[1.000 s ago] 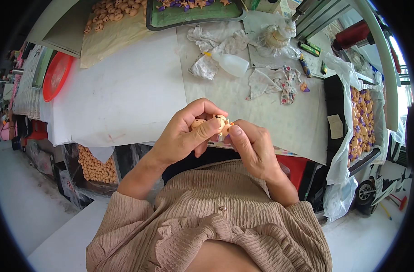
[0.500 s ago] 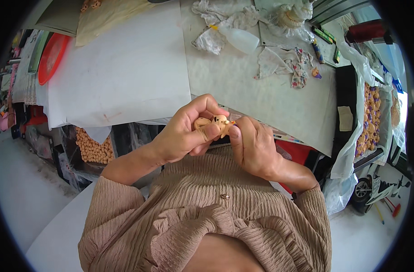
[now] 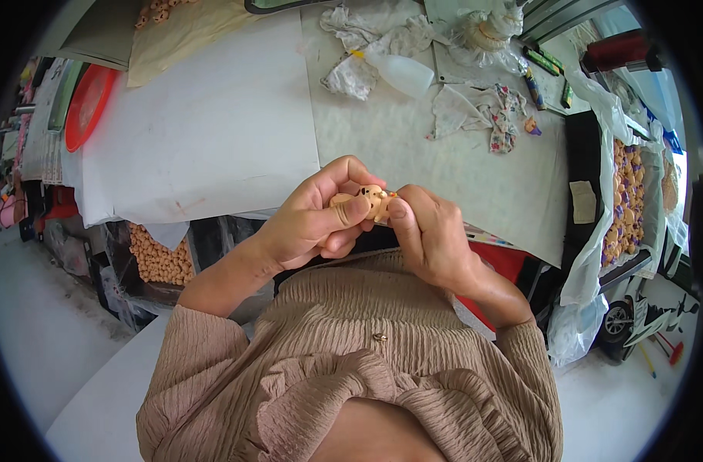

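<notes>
Just past the table's near edge, in front of my body, I hold a small peach-coloured toy figurine [image 3: 375, 202] with dark spots. My left hand [image 3: 318, 218] is closed round it, the thumb pressed on its front and the fingers curled behind. Against its right end, my right hand [image 3: 436, 237] is closed in a pinch of thumb and bent forefinger. A tiny orange-red bit [image 3: 392, 195] shows by those fingertips; what they grip is mostly hidden.
The table [image 3: 213, 131] bears a squeeze bottle [image 3: 401, 73], rags [image 3: 474, 112] and a small figure with purple [image 3: 531, 125]. A red basin [image 3: 89, 108] stands left. Peach pieces fill a bin [image 3: 160, 258] below left; purple-and-peach figures fill a lined box [image 3: 625, 200] at right.
The figurine has turned slightly between my hands, showing more of its spotted side. Both hands keep their grip in nearly the same place, and the whole view has shifted a little.
</notes>
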Demonstrator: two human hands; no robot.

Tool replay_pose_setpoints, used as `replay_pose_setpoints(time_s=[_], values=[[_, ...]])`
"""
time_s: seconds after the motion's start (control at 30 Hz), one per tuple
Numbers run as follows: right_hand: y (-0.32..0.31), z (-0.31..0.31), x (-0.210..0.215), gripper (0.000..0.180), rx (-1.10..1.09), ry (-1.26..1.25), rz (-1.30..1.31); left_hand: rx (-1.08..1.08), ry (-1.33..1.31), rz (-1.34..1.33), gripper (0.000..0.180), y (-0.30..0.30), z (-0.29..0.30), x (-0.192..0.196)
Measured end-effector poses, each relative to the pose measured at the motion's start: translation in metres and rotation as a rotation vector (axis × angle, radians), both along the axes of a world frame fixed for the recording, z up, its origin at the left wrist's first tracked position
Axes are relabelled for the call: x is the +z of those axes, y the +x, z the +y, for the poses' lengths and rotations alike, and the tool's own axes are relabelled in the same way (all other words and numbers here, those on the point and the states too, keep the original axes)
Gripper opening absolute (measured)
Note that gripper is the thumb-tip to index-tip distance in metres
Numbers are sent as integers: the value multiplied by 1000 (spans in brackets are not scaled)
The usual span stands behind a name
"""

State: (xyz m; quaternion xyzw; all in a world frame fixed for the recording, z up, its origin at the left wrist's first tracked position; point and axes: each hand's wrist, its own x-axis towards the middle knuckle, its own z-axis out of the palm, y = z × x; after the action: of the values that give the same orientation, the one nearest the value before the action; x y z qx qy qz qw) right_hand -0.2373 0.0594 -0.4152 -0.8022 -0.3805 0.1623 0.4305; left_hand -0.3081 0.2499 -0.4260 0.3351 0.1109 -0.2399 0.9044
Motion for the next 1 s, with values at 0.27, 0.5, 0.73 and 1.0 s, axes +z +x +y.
replay_pose_setpoints(time_s=[0.27,0.5,0.73,1.0], values=[[34,-44,83,7,92,758,-263,80,-114,11,23,16,-14,7],[37,-59,140,18,404,1282,204,187,-143,10,22,30,-40,32],[28,-81,181,16,425,1312,189,198,-117,33,21,25,-30,53],[29,-108,216,14,310,1326,195,280,-105,-5,27,28,-54,62]])
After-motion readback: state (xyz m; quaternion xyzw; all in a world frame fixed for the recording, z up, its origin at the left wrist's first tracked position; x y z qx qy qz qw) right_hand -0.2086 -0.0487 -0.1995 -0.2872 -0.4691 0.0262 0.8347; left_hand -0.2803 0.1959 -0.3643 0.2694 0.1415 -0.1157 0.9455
